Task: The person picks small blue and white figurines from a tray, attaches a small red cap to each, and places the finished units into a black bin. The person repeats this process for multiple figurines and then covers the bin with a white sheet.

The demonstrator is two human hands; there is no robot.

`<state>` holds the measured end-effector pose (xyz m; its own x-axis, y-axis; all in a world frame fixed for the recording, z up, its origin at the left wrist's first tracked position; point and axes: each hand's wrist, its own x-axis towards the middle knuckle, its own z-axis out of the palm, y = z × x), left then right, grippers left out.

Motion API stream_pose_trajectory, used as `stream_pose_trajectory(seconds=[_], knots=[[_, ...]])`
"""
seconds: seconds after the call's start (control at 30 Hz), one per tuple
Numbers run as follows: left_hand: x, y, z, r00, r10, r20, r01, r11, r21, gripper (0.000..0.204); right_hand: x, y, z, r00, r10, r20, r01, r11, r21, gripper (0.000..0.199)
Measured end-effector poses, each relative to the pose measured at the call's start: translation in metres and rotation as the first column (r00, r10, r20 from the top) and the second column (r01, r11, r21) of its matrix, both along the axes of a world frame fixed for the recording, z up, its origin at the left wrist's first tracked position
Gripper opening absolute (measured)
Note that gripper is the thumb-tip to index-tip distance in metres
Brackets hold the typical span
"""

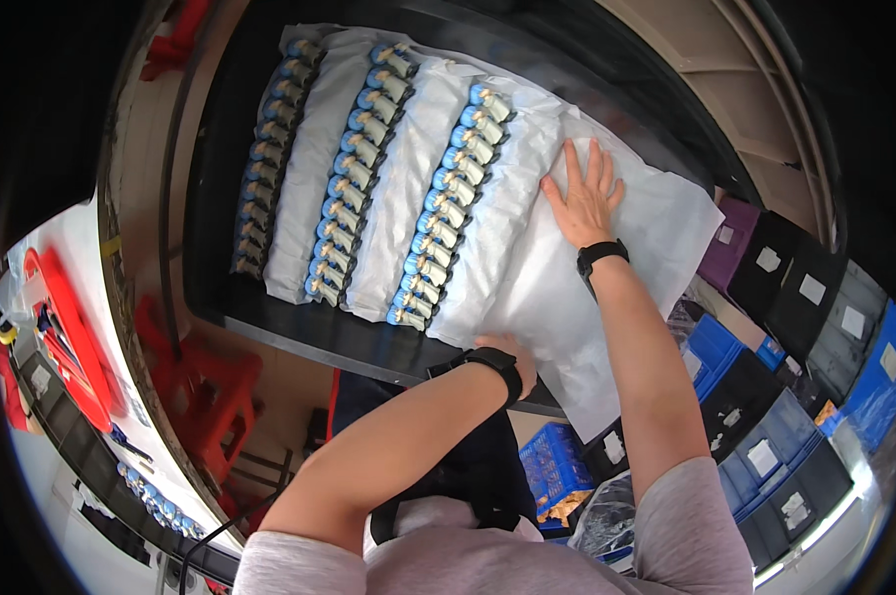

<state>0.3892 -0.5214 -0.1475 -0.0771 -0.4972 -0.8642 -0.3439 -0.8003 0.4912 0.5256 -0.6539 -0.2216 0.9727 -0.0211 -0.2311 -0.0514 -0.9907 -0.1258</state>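
Note:
Three rows of small figurines with blue tops, pale bodies and dark bases lie in a black tray: a left row [265,149], a middle row [353,169] and a right row [451,198]. White sheet material [626,228] runs between the rows and spreads over the tray's right end, past its rim. My right hand [589,203] rests flat on the sheet, fingers spread, right of the figurines. By the tray's near edge, my left hand [512,359] is at the sheet's near border. Its fingers are mostly hidden, so its grip does not show.
The black tray's near rim [309,342] crosses in front of me. At left are a red stool [200,387] and a white table [111,327] with a red object and more figurines. Stacked bins [765,456] and a blue basket [555,464] stand at right.

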Motion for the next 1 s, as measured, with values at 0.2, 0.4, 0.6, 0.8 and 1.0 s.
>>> stream_pose_trajectory(seconds=[0.2, 0.4, 0.6, 0.8, 1.0], knots=[[0.070, 0.002, 0.013, 0.872, 0.269, 0.409, -0.136, 0.936, -0.326, 0.030, -0.027, 0.014, 0.034, 0.950, -0.282, 0.137, 0.234, 0.929, 0.287, 0.054], [0.117, -0.014, -0.012, 0.639, 0.046, 0.768, 0.135, 0.976, -0.170, 0.064, -0.037, 0.005, 0.043, 0.859, -0.512, 0.033, 0.480, 0.824, 0.300, 0.058], [0.118, -0.017, -0.032, 0.538, -0.172, 0.825, 0.258, 0.966, 0.033, 0.067, -0.028, -0.010, 0.016, 0.857, -0.515, -0.020, 0.507, 0.835, 0.214, 0.063], [0.113, -0.019, -0.036, 0.537, -0.166, 0.827, 0.216, 0.975, 0.055, 0.064, -0.022, -0.024, 0.004, 0.838, -0.520, -0.164, 0.544, 0.816, 0.196, 0.064], [0.112, -0.020, -0.030, 0.510, -0.095, 0.855, 0.179, 0.984, 0.002, 0.057, -0.013, -0.036, 0.015, 0.860, -0.494, -0.129, 0.498, 0.756, 0.425, 0.065]])
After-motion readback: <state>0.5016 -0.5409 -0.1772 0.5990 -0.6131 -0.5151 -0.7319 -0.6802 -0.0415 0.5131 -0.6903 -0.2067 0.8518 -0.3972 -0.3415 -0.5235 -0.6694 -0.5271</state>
